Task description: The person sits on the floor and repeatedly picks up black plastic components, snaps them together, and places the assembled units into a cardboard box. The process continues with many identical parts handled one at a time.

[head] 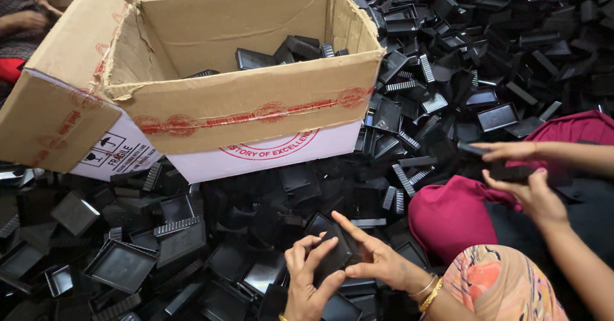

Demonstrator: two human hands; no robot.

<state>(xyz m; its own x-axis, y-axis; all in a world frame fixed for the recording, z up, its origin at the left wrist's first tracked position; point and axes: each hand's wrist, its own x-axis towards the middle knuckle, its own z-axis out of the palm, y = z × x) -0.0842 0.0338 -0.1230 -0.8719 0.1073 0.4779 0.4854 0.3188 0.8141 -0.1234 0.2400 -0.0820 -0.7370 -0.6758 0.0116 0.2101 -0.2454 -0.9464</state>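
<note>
Holding one black tray (332, 252) between both hands: left grip (309, 281) and right grip (377, 257) closed on it; cardboard box (256, 103) beyond, amid tray pile (486, 58).

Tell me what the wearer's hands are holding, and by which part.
Both hands hold one black plastic tray: the left hand grips its lower left edge, the right hand its right edge, fingers over the top.

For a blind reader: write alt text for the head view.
Two hands, the left hand and right hand, hold a black plastic tray part above a heap of black plastic parts. An open cardboard box stands behind, with a few parts inside. Another person's hands hold parts at right.
</note>
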